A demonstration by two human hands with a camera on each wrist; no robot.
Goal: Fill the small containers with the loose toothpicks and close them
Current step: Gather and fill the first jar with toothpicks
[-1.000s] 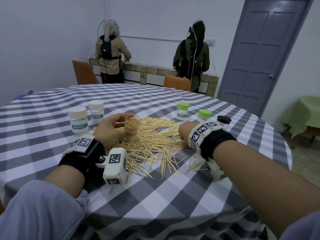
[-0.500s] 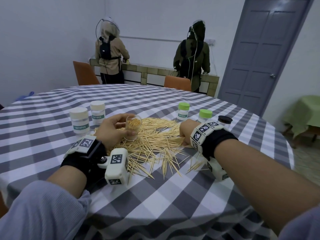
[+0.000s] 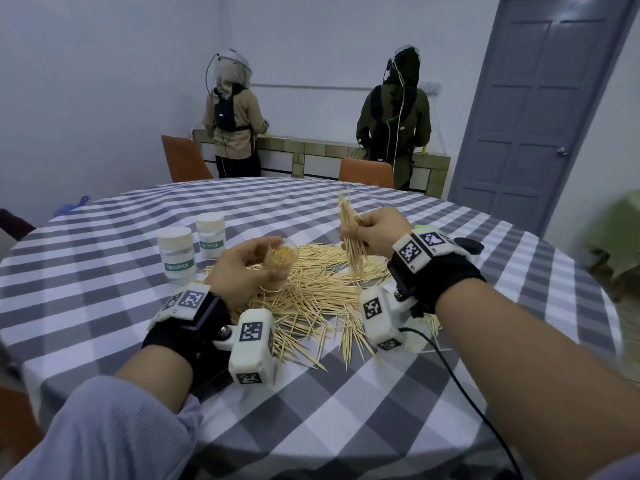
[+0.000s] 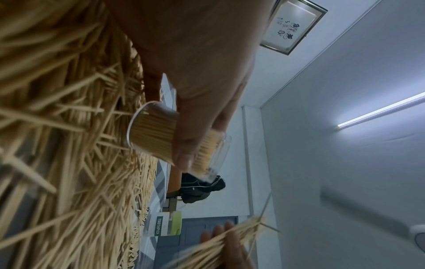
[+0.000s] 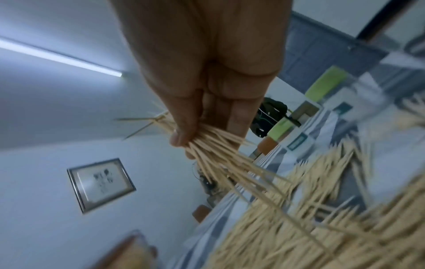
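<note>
Two cream-lidded containers [image 3: 177,258] — one open container [image 3: 278,266], two orange chairs [image 3: 183,162], two people [image 3: 232,116].

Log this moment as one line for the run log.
left hand: holds open container, mostly full | right hand: grips toothpick bundle above pile | lid: not on

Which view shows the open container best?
Left wrist: the container fills mid-frame, side-on, packed with toothpicks, gripped by the left hand. Head shows it smaller, from above. Right wrist shows only a blur at the bottom edge.

Grey-white checked tablecloth [image 3: 346,410], pale tan toothpicks [image 3: 311,292].
</note>
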